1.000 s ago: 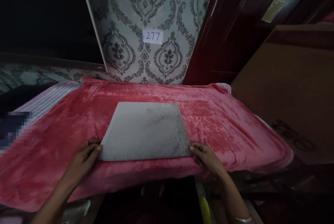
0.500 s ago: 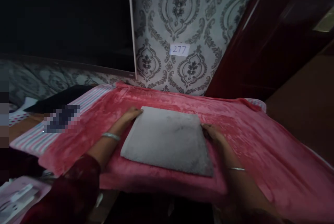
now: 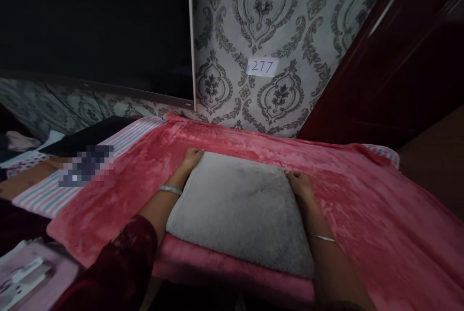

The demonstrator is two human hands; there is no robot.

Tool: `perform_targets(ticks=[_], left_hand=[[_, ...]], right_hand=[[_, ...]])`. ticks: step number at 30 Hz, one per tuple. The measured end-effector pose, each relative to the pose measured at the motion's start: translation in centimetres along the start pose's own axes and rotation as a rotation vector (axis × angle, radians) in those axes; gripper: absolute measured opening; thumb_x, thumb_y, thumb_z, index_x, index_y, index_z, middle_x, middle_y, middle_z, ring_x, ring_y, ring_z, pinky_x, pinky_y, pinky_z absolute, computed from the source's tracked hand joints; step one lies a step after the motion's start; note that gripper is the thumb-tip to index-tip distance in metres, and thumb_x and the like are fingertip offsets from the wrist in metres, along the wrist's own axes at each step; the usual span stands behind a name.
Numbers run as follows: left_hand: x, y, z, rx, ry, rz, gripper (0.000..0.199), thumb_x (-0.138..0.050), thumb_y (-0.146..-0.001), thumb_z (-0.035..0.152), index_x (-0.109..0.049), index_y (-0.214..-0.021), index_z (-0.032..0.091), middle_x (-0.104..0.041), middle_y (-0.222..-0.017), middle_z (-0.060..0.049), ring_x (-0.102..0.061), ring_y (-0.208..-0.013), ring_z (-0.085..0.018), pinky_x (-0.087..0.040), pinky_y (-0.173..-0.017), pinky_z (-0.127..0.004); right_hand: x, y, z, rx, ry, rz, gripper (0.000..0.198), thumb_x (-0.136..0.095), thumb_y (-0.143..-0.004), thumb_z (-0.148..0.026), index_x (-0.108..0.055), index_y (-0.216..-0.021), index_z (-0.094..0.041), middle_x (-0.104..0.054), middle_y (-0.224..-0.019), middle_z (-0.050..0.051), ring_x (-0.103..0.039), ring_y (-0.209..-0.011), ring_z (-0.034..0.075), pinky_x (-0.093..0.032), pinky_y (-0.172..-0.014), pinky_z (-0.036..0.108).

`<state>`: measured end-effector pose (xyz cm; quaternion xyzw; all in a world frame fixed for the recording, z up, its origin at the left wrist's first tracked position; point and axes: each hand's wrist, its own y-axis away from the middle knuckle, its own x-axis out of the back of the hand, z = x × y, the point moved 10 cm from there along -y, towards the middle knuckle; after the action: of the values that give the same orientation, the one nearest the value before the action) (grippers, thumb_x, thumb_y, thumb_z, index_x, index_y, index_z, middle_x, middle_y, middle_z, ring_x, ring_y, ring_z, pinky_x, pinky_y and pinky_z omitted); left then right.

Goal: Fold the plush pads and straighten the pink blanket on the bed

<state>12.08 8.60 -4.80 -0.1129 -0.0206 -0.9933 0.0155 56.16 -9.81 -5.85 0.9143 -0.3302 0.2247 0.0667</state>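
Note:
A grey folded towel [image 3: 241,209] lies flat on a pink-red plush blanket [image 3: 366,204], its near edge close to the blanket's front edge. My left hand [image 3: 194,157] is closed on the towel's far left corner, with the thumb and fingers pinched together. At the far right corner, my right hand [image 3: 300,184] also pinches the towel's edge. Both forearms run along the towel's sides, with a bangle on each wrist.
A striped cloth [image 3: 39,195] shows beneath the blanket on the left, bearing a blurred-out dark object [image 3: 86,166]. A large dark screen [image 3: 94,26] hangs behind. A dark red door-like panel [image 3: 391,64] rises at the right. A pink tray-like item [image 3: 54,277] sits lower left.
The towel's near edge has come closer to me, and the towel looks larger. My right hand is now at its far right corner, closed on it. The view has shifted slightly left.

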Motion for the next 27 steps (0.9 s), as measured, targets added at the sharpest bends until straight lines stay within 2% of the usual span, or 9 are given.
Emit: perform_targets(ticks=[5, 10, 13, 17, 22, 27], left_hand=[[0.1, 0.4, 0.6, -0.034, -0.061, 0.032, 0.042, -0.068, -0.077, 0.031, -0.046, -0.043, 0.018, -0.034, -0.044, 0.006, -0.029, -0.045, -0.007, -0.017, -0.047, -0.023], [0.0, 0.9, 0.8, -0.028, -0.067, -0.011, 0.038, -0.074, -0.07, 0.034, -0.049, -0.046, 0.018, -0.037, -0.044, 0.006, -0.032, -0.044, -0.008, -0.019, -0.045, -0.023], [-0.1, 1.0, 0.8, -0.036, -0.042, -0.022, 0.037, -0.074, -0.068, 0.034, -0.048, -0.048, 0.018, -0.038, -0.046, 0.006, -0.032, -0.045, -0.007, -0.022, -0.046, -0.021], [-0.1, 1.1, 0.5, -0.032, -0.02, -0.008, 0.033, -0.073, -0.069, 0.037, -0.052, -0.053, 0.018, -0.042, -0.048, 0.006, -0.034, -0.045, -0.008, -0.025, -0.046, -0.021], [-0.1, 1.0, 0.5, -0.036, -0.055, -0.03, 0.039, -0.072, -0.071, 0.038, -0.048, -0.048, 0.019, -0.039, -0.046, 0.006, -0.031, -0.044, -0.008, -0.022, -0.046, -0.023], [-0.1, 1.0, 1.1, -0.066, -0.102, -0.013, 0.04, -0.072, -0.07, 0.035, -0.045, -0.047, 0.019, -0.036, -0.047, 0.007, -0.031, -0.048, -0.008, -0.021, -0.047, -0.022]], right_hand=[[0.3, 0.0, -0.2, 0.01, 0.039, 0.026, 0.033, -0.056, -0.065, -0.049, -0.061, -0.054, -0.019, -0.047, -0.052, -0.002, -0.046, -0.057, 0.015, -0.033, -0.052, 0.026], [0.1, 0.3, -0.6, 0.03, 0.045, -0.022, 0.04, -0.058, -0.064, -0.057, -0.063, -0.057, -0.019, -0.05, -0.054, -0.001, -0.047, -0.057, 0.015, -0.035, -0.053, 0.026], [-0.1, 0.5, -0.8, 0.052, 0.011, -0.057, 0.039, -0.058, -0.06, -0.059, -0.058, -0.054, -0.021, -0.048, -0.053, -0.002, -0.044, -0.054, 0.014, -0.034, -0.052, 0.026], [0.0, 0.3, -0.6, 0.048, -0.008, -0.036, 0.037, -0.057, -0.059, -0.058, -0.055, -0.052, -0.022, -0.046, -0.05, -0.003, -0.042, -0.052, 0.014, -0.034, -0.05, 0.027], [0.2, 0.3, -0.5, 0.072, -0.044, -0.019, 0.041, -0.06, -0.06, -0.061, -0.06, -0.056, -0.02, -0.049, -0.053, -0.002, -0.046, -0.056, 0.015, -0.036, -0.053, 0.027], [-0.1, 0.6, -0.1, 0.058, -0.101, -0.075, 0.044, -0.064, -0.057, -0.063, -0.063, -0.064, -0.019, -0.051, -0.057, -0.003, -0.044, -0.056, 0.014, -0.035, -0.054, 0.027]])
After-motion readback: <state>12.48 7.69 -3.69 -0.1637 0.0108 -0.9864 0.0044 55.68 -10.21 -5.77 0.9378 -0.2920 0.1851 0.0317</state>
